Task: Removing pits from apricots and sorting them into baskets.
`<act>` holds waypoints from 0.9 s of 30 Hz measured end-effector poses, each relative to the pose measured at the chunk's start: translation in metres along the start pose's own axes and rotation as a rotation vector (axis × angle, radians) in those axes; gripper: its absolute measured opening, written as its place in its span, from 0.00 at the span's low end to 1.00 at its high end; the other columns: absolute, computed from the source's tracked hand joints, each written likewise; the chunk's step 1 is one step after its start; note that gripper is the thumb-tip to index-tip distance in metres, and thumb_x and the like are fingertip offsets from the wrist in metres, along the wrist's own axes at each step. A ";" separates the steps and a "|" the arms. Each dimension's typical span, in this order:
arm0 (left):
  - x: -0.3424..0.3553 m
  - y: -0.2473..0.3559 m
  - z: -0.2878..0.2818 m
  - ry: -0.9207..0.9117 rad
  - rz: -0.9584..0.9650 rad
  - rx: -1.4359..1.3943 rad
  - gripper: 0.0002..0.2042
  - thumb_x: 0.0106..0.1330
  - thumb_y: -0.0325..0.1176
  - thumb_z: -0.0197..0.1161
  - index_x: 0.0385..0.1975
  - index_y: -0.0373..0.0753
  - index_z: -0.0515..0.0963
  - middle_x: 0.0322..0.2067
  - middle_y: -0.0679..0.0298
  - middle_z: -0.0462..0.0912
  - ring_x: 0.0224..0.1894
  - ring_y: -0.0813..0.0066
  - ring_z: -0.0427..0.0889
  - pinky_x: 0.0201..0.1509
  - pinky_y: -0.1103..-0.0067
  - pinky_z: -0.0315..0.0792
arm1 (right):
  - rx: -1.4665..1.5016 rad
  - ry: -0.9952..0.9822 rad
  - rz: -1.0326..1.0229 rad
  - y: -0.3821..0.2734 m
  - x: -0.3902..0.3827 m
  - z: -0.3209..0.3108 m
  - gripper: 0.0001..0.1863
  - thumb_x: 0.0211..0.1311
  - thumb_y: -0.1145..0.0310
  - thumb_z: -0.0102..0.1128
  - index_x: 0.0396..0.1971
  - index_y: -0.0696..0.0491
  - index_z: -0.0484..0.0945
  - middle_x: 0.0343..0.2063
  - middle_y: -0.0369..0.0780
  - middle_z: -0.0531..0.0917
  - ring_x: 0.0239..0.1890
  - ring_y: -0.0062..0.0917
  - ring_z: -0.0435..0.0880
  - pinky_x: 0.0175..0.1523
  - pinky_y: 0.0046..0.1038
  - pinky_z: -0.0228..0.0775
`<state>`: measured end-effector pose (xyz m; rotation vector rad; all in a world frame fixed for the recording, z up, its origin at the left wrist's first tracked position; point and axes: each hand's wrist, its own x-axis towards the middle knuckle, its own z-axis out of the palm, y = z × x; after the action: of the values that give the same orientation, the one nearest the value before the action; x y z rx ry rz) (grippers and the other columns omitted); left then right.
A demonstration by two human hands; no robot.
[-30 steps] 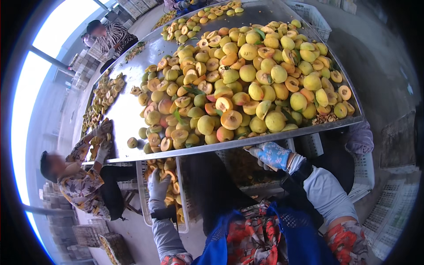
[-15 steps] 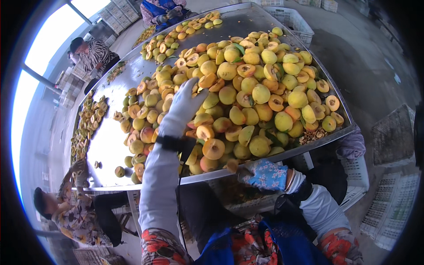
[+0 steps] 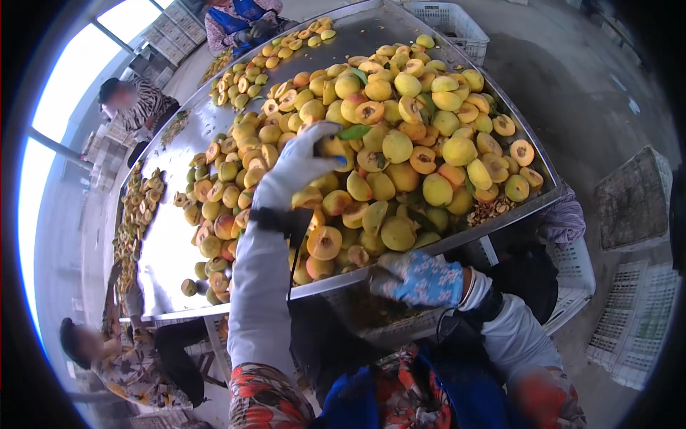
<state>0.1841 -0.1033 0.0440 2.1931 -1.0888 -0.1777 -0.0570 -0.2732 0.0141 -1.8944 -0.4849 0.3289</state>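
My left hand (image 3: 304,163), in a white glove, is over the heap of yellow peaches (image 3: 396,146). Its fingers and thumb close round one peach (image 3: 330,148), with a green leaf (image 3: 354,132) beside the fingertips. Many of the heaped peaches are cut in half, showing brown pit hollows. At the table's near edge my right hand (image 3: 421,279) wears a blue floral glove with greyish, stained fingers. Those fingers are curled, and what they hold, if anything, is hidden. A small brownish piece (image 3: 358,255) lies on the heap near them.
The metal table (image 3: 168,247) has a raised rim. Pit pieces (image 3: 491,211) lie in its near right corner. Other people (image 3: 132,365) sit along the left and far sides. White crates (image 3: 450,28) stand beyond the table and at the right; a purple cloth (image 3: 564,214) hangs at the corner.
My left hand has gone from lying open on the peaches to gripping one. The brownish piece at my right fingertips is now apart from them, on the heap. The whole view has shifted slightly.
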 end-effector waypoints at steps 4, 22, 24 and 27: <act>-0.090 0.028 0.014 0.064 0.031 -0.758 0.40 0.50 0.31 0.75 0.63 0.32 0.61 0.60 0.57 0.69 0.61 0.65 0.69 0.65 0.72 0.63 | 0.689 0.284 0.098 -0.004 0.004 -0.002 0.14 0.66 0.65 0.57 0.46 0.56 0.73 0.20 0.36 0.76 0.16 0.16 0.74 0.20 0.21 0.66; -0.220 0.101 0.126 0.645 -0.254 -1.698 0.21 0.72 0.46 0.50 0.49 0.32 0.72 0.45 0.51 0.78 0.52 0.60 0.75 0.55 0.68 0.70 | -0.222 0.564 -0.082 -0.004 -0.022 0.095 0.21 0.63 0.60 0.59 0.45 0.63 0.72 0.28 0.52 0.81 0.29 0.49 0.80 0.33 0.42 0.71; -0.223 0.112 0.122 0.633 -0.362 -1.936 0.21 0.72 0.47 0.51 0.49 0.33 0.71 0.43 0.52 0.78 0.51 0.56 0.76 0.58 0.63 0.70 | -0.269 0.484 0.010 -0.017 -0.028 0.108 0.23 0.63 0.58 0.58 0.44 0.65 0.72 0.26 0.53 0.80 0.29 0.49 0.80 0.33 0.43 0.70; -0.233 0.099 0.131 0.607 -0.263 -1.953 0.23 0.71 0.50 0.50 0.52 0.34 0.69 0.46 0.52 0.77 0.51 0.54 0.75 0.60 0.56 0.68 | -0.395 0.413 0.075 -0.022 -0.030 0.119 0.25 0.63 0.55 0.57 0.42 0.66 0.70 0.20 0.55 0.78 0.28 0.49 0.80 0.31 0.44 0.69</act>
<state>-0.0824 -0.0372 -0.0336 0.4501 0.0364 -0.4041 -0.1401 -0.1836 -0.0085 -2.2934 -0.2078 -0.1247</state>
